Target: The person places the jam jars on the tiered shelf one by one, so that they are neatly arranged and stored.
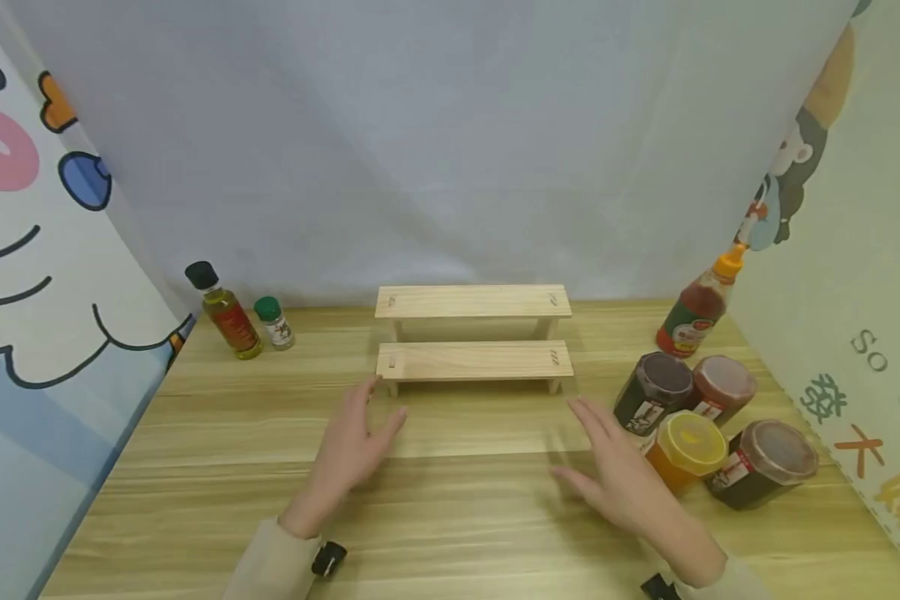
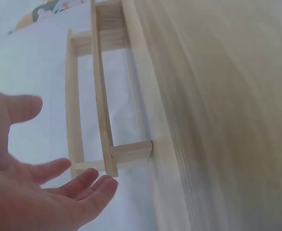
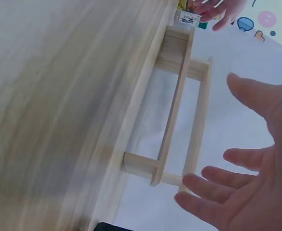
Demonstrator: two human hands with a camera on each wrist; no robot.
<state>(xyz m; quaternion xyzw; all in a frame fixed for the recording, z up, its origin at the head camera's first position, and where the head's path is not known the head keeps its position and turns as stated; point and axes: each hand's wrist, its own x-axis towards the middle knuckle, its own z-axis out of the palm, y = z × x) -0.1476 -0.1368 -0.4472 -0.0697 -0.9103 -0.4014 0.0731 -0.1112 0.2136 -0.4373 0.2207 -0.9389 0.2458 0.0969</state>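
Observation:
A two-step wooden rack [image 1: 474, 361] stands at the back middle of the table, both of its boards bare. My left hand [image 1: 351, 446] hovers in front of the rack's left end, fingers spread and holding nothing. On the other side, my right hand [image 1: 621, 475] is near the rack's right front, also with nothing in it. Its fingers are extended, the thumb apart, and its back overlaps the yellow-lidded jar [image 1: 686, 450] closely in the head view. In the left wrist view the left fingers [image 2: 95, 192] are loosely bent beside the rack's end.
At the back left stand an oil bottle [image 1: 228, 312] and a green-capped spice jar [image 1: 274, 323]. On the right are a red sauce bottle [image 1: 696, 312], a dark jar [image 1: 651, 392], a reddish jar [image 1: 722, 387] and another dark jar [image 1: 763, 462]. Printed cloth panels border both sides.

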